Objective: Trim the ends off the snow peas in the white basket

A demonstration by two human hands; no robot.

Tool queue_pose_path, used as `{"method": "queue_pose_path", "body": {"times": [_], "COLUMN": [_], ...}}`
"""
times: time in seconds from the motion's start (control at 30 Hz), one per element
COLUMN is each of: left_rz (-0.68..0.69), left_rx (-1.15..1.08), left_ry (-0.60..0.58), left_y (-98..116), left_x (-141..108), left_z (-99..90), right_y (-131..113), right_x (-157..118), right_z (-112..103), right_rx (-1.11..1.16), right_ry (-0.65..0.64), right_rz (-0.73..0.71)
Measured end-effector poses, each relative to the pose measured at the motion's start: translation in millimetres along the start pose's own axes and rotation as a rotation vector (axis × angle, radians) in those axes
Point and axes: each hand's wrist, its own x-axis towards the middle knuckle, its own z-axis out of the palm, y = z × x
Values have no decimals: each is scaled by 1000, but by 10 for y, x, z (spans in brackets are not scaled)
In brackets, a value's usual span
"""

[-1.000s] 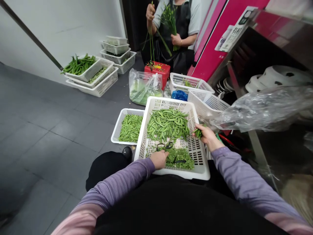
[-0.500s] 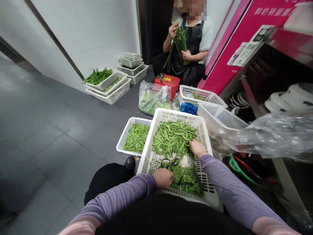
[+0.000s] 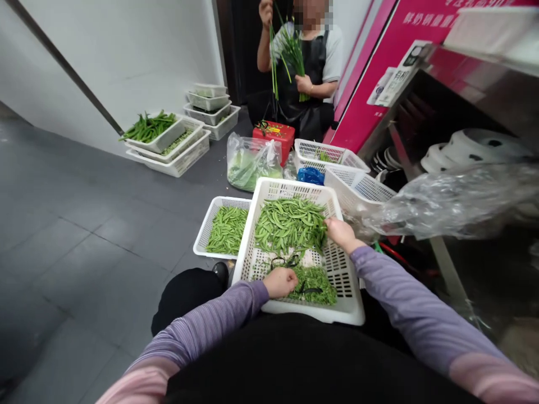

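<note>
A large white perforated basket [image 3: 247, 264] stands in front of me. Whole green pea pods [image 3: 290, 224] fill its far part, and a heap of small green trimmings [image 3: 318, 279] lies in the near part. My right hand [image 3: 341, 233] has its fingers pinched together at the right edge of the pods; what is between the fingertips is hidden. Over the left side of the trimmings, my left hand [image 3: 279, 282] is closed, its contents not visible. Dark strips, perhaps cords or handles [image 3: 278, 261], lie between the two heaps.
A smaller white basket [image 3: 202, 233] of pods stands left. Beyond are a bag of greens [image 3: 248, 168], a red box [image 3: 278, 134], and white baskets [image 3: 353, 163]. A seated co-worker [image 3: 314, 62] holds long green stalks. Stacked baskets [image 3: 189, 160] line the wall; plastic-wrapped shelving [image 3: 455, 207] is right.
The view has shifted, so the surroundings sit further left. Both my hands stay at the same parts of the basket. The co-worker's raised hand has drawn stalks up and away from the bunch.
</note>
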Motion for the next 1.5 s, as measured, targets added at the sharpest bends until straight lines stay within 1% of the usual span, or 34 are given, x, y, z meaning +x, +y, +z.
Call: {"method": "queue_pose_path", "body": {"times": [0.07,0.1,0.2,0.3,0.37,0.43,0.53,0.6,0.67,0.7,0.73,0.8,0.87,0.9,0.97,1.07,1.23,1.3,1.37,1.43,1.5], "left_rz": [8,-4,-13,47,93,129,161,163,116,72,22,-49,-47,-27,18,54,58,59,56,40,13], "left_rx": [59,78,134,214,273,319,313,236,95,-1,-105,-310,-457,-501,-547,-565,-566,-548,-523,-429,-185], "left_ry": [13,20,43,52,60,77,89,88,84,79,75,62,34,7,-52,-90,-118,-114,-91,-30,36], "left_y": [-33,-48,-66,-30,12,47,68,69,79,92,112,168,233,263,306,327,326,326,310,260,175], "left_x": [-18,-24,-41,-64,-82,-96,-98,-79,-46,-24,-2,37,58,58,37,-33,-180,-222,-237,-221,-184], "left_z": [-19,-36,-93,-137,-160,-177,-187,-187,-191,-196,-204,-226,-250,-260,-268,-260,-248,-246,-232,-199,-156], "right_y": [76,69,-100,-296,-337,-301,-198,-167,-194,-231,-279,-398,-517,-567,-639,-685,-752,-812,-880,-934,-954], "right_x": [135,189,301,358,371,371,353,315,223,149,56,-177,-431,-550,-746,-919,-1035,-1080,-1128,-1165,-1179], "right_z": [-25,-12,129,347,459,507,462,382,295,255,220,161,108,80,16,-87,-213,-241,-259,-271,-288], "right_rx": [-16,-20,-26,-27,-21,-10,18,36,100,175,279,516,666,696,709,700,712,751,849,1002,1196], "right_ry": [-37,-60,-129,-165,-162,-152,-138,-118,-60,-17,31,113,147,150,155,162,162,170,167,169,185], "right_rz": [-55,-96,-229,-303,-316,-315,-297,-271,-223,-204,-200,-248,-346,-389,-432,-439,-444,-443,-420,-328,-144]}}
